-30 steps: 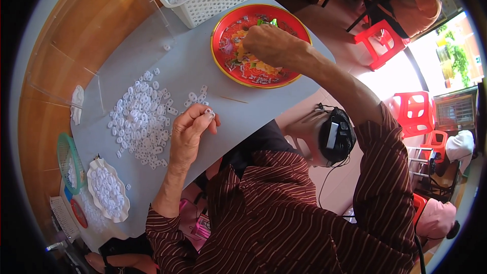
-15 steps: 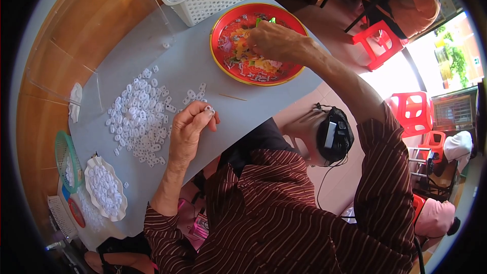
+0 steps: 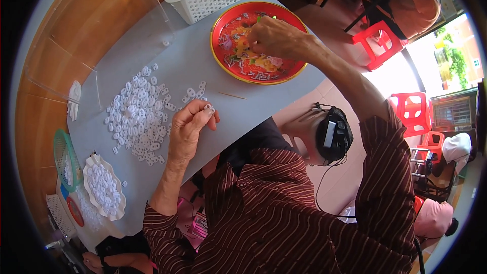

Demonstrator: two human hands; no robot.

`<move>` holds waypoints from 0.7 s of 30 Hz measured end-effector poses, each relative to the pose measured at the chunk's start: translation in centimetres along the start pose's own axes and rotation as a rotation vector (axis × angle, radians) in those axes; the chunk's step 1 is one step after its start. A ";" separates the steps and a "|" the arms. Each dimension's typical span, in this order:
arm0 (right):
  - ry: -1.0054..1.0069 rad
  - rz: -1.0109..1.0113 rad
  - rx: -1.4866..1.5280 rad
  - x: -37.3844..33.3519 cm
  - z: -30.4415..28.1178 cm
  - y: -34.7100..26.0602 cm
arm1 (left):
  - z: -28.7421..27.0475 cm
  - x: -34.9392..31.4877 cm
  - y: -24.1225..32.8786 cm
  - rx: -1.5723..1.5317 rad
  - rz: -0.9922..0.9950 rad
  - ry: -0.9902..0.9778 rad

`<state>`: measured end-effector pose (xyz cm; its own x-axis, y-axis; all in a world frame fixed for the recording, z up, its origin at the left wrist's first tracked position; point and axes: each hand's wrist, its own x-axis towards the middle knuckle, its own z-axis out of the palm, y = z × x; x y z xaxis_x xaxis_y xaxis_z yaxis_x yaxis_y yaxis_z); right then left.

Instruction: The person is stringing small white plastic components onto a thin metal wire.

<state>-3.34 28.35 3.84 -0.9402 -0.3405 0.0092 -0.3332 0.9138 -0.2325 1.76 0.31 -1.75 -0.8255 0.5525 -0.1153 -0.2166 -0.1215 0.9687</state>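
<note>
My left hand (image 3: 188, 128) is closed, pinching a small white plastic piece (image 3: 209, 107) between thumb and fingertips just above the grey table. Over the round red tray (image 3: 220, 63), my right hand (image 3: 278, 37) reaches down with its fingers drawn together. Its fingertips are among small silvery metal pieces (image 3: 264, 76) scattered on the tray's flowered bottom; whether they grip one is hidden. A large heap of white plastic pieces (image 3: 134, 114) lies to the left of my left hand. A few more white pieces (image 3: 192, 93) lie just beyond that hand.
A thin brown stick (image 3: 233, 95) lies near the tray. Behind stands a white perforated basket (image 3: 223, 2). At left are a scalloped white dish (image 3: 120, 208) of white pieces, a green basket (image 3: 62, 144) and a crumpled tissue (image 3: 74, 101). Another person's arm (image 3: 124, 260) shows at lower left.
My right hand has shifted slightly within the tray, its fingers still together. The left hand keeps its pinch in place. At lower left, the other person's hand has come further into view.
</note>
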 end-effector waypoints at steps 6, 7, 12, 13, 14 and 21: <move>-0.188 0.112 0.073 -2.0 -1.3 -1.1 | -0.3 0.0 -0.5 -0.057 -0.022 0.031; -0.210 0.096 0.079 -2.3 -1.1 -1.0 | -0.2 0.0 -0.4 -0.056 -0.022 0.026; -0.167 0.123 0.058 -3.6 -0.1 -1.7 | 0.0 -0.1 -0.2 -0.018 -0.014 0.029; -0.149 0.108 0.038 -3.8 0.1 -1.6 | 0.0 -0.1 -0.2 -0.017 -0.015 0.028; -0.132 0.093 0.019 -3.8 0.2 -1.5 | 0.0 0.0 -0.2 -0.020 -0.013 0.021; -0.215 0.087 -0.269 -2.6 0.6 -3.9 | -0.1 -0.2 -0.4 -0.051 -0.014 0.036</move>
<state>0.44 25.53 4.13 -0.9391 -0.2712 -0.2112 -0.2857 0.9574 0.0409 1.98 0.16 -2.18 -0.8402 0.5246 -0.1377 -0.2540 -0.1563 0.9545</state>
